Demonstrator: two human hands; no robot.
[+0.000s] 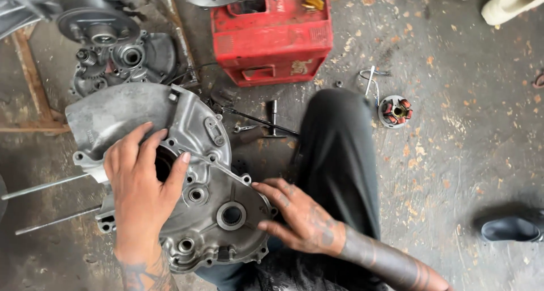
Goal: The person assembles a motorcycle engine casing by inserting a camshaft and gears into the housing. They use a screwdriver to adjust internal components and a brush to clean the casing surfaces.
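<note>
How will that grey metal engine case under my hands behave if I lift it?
The engine casing is likely rigid and heavy: it looks like thick cast metal. Its greasy look suggests a slippery grip. The left hand and right hand both rest on it, open.

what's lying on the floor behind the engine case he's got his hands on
Behind the grey engine case, under both hands, lie another engine half with gears, a red metal box and a T-handle wrench. The floor directly beneath the case is hidden.

Stained grey concrete floor (453, 155) in daylight; a weathered wooden frame (31, 78) at left.
</note>
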